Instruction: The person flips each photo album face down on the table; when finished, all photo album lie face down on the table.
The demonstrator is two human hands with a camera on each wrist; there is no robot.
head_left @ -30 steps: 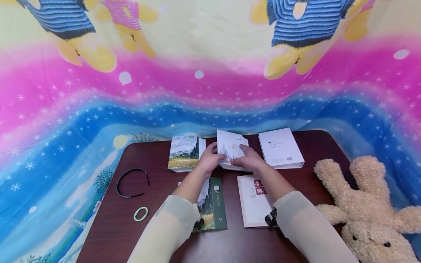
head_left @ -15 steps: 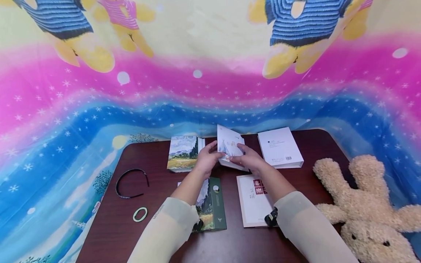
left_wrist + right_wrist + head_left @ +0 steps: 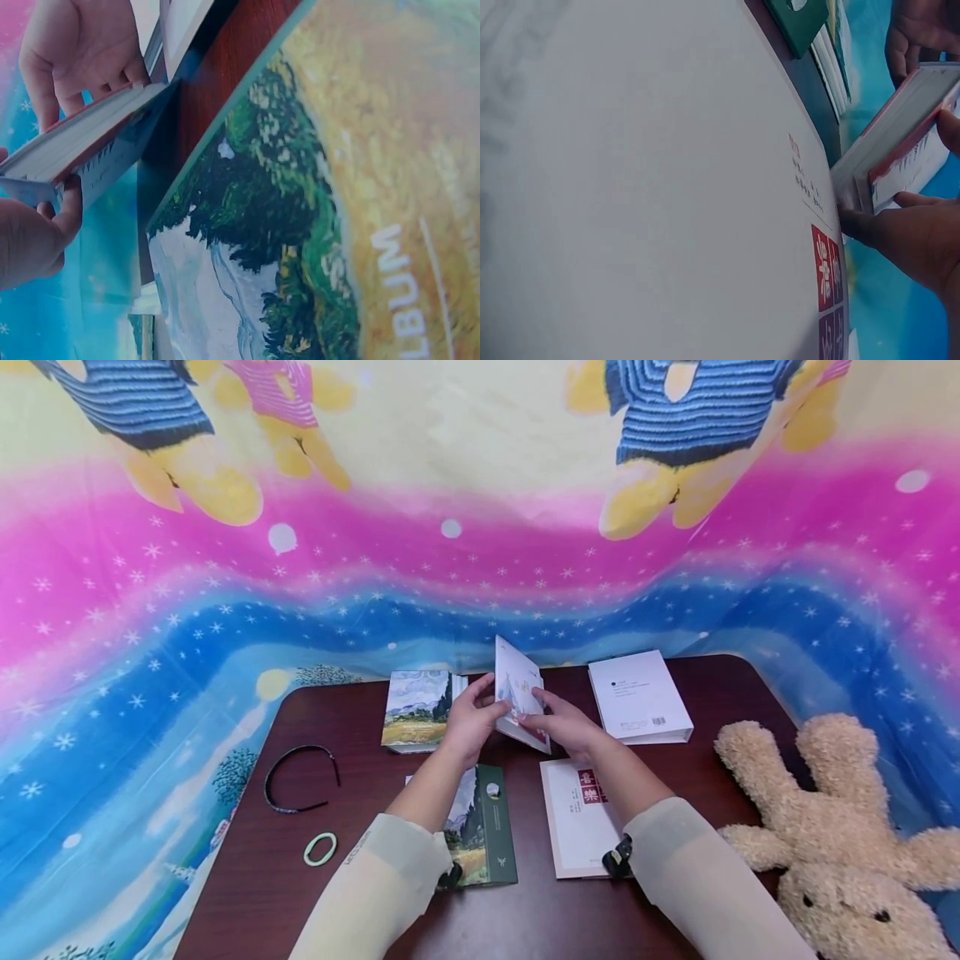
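Both hands hold a thick white book [image 3: 517, 677] with small drawings on its cover, tilted up at the back middle of the table. My left hand [image 3: 472, 720] grips its left side, thumb on the cover. On the right side, my right hand [image 3: 567, 724] pinches it, thumb on the cover too. In the left wrist view, the book [image 3: 94, 142] shows its page edges and reddish trim, with left-hand fingers [image 3: 69, 214] on the cover. Under the forearms lie a green-spined landscape album [image 3: 495, 827] and a pale book [image 3: 573, 818] with red squares.
At the back stand a landscape-covered book [image 3: 417, 708] on the left and a white book [image 3: 640, 697] on the right. A black headband [image 3: 273, 781] and a pale green ring [image 3: 321, 849] lie on the left. A plush toy [image 3: 832, 835] lies at the right edge.
The held book has turned from nearly facing me to a steeper, more sideways tilt, its top edge rising. My right hand has shifted slightly left with it; both hands keep hold.
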